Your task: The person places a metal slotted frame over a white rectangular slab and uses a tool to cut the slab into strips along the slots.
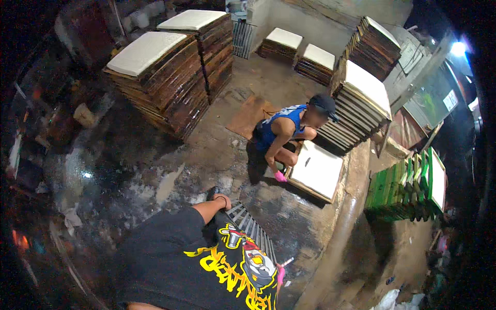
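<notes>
From my remote seat I look down through the head camera past the wearer's dark shirt (206, 279) with its yellow lettering and cartoon print. The right hand (280, 275), in a pink glove, shows only as a sliver at the shirt's lower right edge; a slim pale stick (288, 261) juts out just beside it, and I cannot tell whether the fingers grip it or are loose. The left hand lies outside my view, so I cannot tell its state. Near the right hand, a grey slatted piece (253, 227) sits partly hidden behind the shirt, close to the wearer's bare ankle and dark-shod foot (219, 195). Farther ahead I see a co-worker (284, 126) in a blue sleeveless top and dark cap, crouching on the wet floor (217, 175); that person's pink-gloved hand (280, 176) is at the near left corner of a wooden-edged tray (315, 168) with a white surface and a small dark mark on it. Right behind this tray rises a stack of trays (351, 113) topped in white. Two tall dark wooden stacks (170, 77) stand side by side at the left, two lower stacks (279, 44) sit by the back wall, and green frames (398, 186) stand at the right. A bright lamp (458, 49) glares at the upper right.
</notes>
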`<action>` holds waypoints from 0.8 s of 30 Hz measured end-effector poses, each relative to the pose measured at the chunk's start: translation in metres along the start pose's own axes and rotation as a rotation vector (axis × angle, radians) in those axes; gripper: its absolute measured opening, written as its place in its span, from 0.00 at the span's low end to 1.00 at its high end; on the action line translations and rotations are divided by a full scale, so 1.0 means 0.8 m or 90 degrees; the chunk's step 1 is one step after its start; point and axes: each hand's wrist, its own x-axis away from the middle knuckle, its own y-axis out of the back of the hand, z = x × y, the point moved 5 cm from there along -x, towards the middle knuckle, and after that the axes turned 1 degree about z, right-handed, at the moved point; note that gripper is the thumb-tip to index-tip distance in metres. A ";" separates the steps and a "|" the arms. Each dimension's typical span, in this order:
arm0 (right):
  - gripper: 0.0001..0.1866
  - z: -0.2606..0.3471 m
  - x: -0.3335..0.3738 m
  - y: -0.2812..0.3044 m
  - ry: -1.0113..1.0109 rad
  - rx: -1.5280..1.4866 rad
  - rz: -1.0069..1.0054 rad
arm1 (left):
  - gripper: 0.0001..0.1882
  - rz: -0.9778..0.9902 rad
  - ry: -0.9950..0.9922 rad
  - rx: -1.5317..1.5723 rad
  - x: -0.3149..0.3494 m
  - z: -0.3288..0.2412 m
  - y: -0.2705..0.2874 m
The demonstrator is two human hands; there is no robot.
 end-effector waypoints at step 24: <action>0.16 0.000 0.183 -0.001 -0.100 0.487 -0.169 | 0.25 -0.123 -0.125 -0.037 0.057 -0.158 0.077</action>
